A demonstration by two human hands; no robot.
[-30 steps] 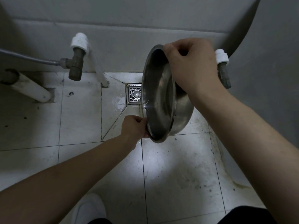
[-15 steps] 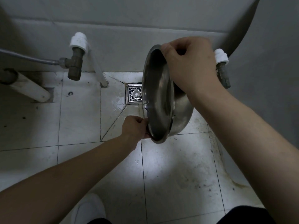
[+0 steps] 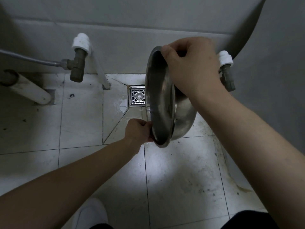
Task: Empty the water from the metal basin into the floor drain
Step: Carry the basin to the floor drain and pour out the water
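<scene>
Grimy white floor tiles (image 3: 79, 123), floor drain (image 3: 137, 96) beside upended metal basin (image 3: 160, 103), left hand (image 3: 137, 131) and right hand (image 3: 193, 66) gripping its rim.

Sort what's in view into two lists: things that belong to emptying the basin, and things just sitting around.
Part of the job:
- metal basin, tipped on edge
- floor drain
- left hand, grip on the basin's lower rim
- right hand, grip on the upper rim

Just there:
- left brass valve with white cap
- right valve
- white pipe
- white shoe
</scene>
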